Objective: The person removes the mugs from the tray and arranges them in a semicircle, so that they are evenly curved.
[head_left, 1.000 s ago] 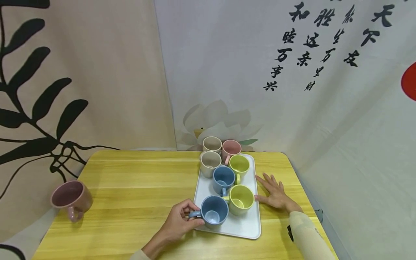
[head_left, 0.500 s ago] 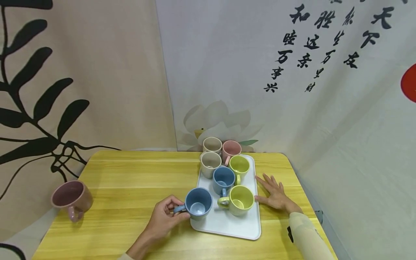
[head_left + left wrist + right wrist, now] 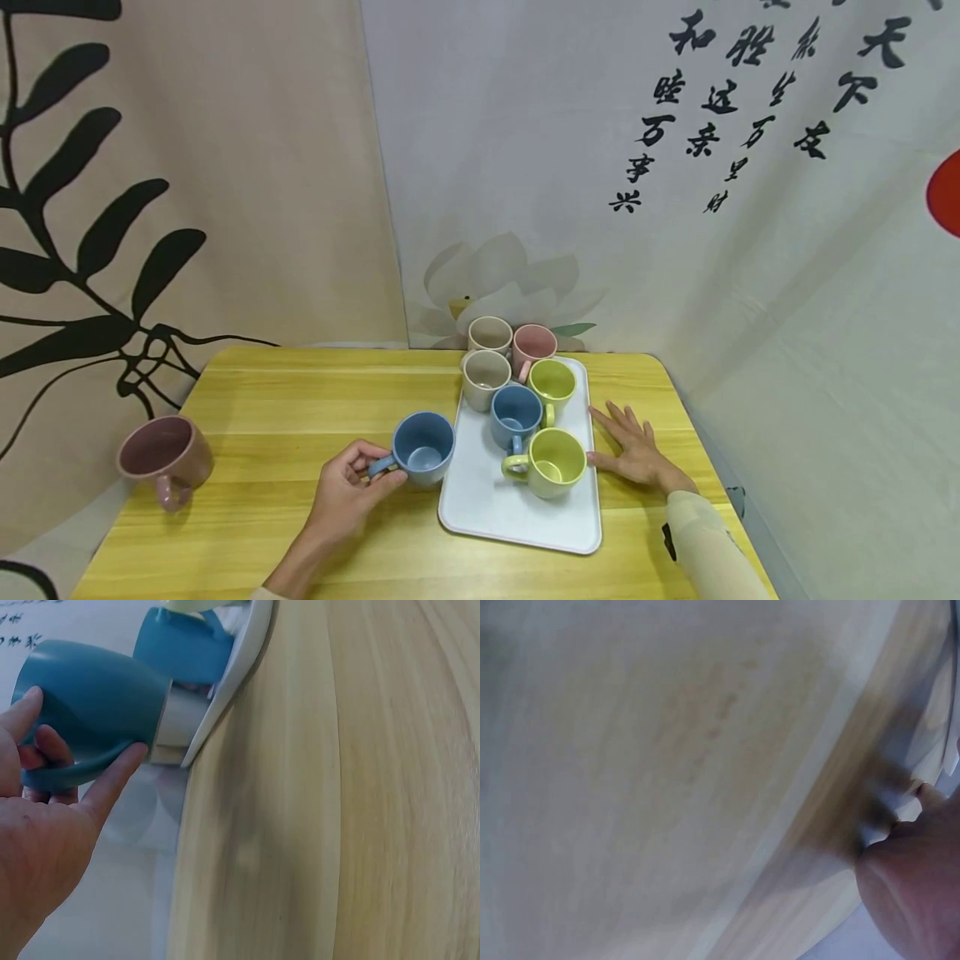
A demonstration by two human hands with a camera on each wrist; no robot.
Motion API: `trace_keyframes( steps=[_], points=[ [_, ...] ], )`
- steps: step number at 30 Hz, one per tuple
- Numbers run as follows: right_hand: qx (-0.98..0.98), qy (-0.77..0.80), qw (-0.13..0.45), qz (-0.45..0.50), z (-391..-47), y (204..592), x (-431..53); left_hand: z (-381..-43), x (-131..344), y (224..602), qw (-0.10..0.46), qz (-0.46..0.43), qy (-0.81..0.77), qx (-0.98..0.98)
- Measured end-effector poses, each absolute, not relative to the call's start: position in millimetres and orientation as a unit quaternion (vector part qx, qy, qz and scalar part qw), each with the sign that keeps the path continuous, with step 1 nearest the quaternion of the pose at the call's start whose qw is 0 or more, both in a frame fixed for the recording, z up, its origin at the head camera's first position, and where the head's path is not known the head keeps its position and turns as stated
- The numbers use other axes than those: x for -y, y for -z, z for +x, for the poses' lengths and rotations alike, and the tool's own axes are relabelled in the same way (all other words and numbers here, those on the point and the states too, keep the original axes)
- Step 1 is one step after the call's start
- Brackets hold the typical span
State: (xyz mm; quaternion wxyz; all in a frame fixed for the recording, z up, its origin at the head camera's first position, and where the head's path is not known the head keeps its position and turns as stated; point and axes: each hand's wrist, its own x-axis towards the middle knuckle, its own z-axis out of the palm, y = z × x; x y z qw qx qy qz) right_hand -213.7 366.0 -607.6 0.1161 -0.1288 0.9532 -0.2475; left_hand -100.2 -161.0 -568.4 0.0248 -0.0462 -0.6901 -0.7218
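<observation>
My left hand [image 3: 347,492] holds a blue mug [image 3: 423,448] by its handle, just off the left edge of the white tray [image 3: 517,527]. In the left wrist view the thumb and fingers [image 3: 116,776] grip the handle, and the blue mug [image 3: 94,697] hangs above the wooden table. My right hand [image 3: 633,447] lies with fingers spread at the tray's right edge, fingertips right at the rim. On the tray stand a second blue mug [image 3: 516,414], two yellow-green mugs, the nearer one [image 3: 557,461] with its handle pointing left, and a beige mug [image 3: 486,377].
A pink mug [image 3: 534,343] and another beige mug [image 3: 490,332] stand at the tray's far end. A mauve mug [image 3: 165,458] sits at the left edge of the wooden table [image 3: 300,400]. Printed cloth backdrops [image 3: 525,150] rise behind the table.
My left hand has carried the blue mug from the tray's near left corner leftward and slightly away, past the tray's edge. The near yellow-green mug's handle now shows fully. My right hand stays put.
</observation>
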Motion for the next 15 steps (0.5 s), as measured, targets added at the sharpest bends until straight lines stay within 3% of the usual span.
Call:
trace_keyframes(
  steps=[15],
  points=[
    [-0.954,0.245,0.115,-0.130,-213.1,607.9,-365.6,-104.8,182.5,567.4,0.096,0.010,0.727,0.679]
  ],
)
